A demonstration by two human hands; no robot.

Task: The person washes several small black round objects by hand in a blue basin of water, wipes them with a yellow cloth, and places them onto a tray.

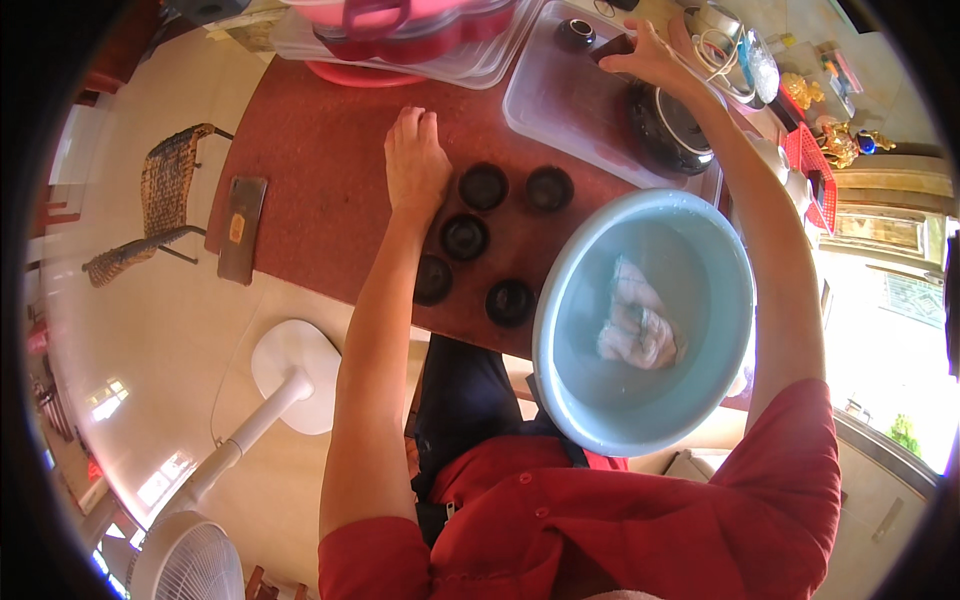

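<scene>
My left hand (418, 163) rests palm down on the red-brown table (322, 172), fingers close together and nothing visible in it; its underside is hidden. Beside it stand several small dark cups, among them one cup (483, 187) near the wrist and another cup (510, 303) by the table edge. My right hand (651, 58) reaches over a translucent plastic tray (555, 105), thumb and fingers around a small dark cup-like piece (612, 48). In the tray are a small black lidded-looking piece (576, 34) and a larger glossy black pot (660, 135), partly behind my forearm.
A light-blue basin (559, 390) of water with a wet cloth (637, 322) overhangs the near table edge. A phone (242, 229) lies at the left edge. Pink and red containers (420, 30) stand at the back. A white fan (187, 559) and woven chair (172, 180) are on the left.
</scene>
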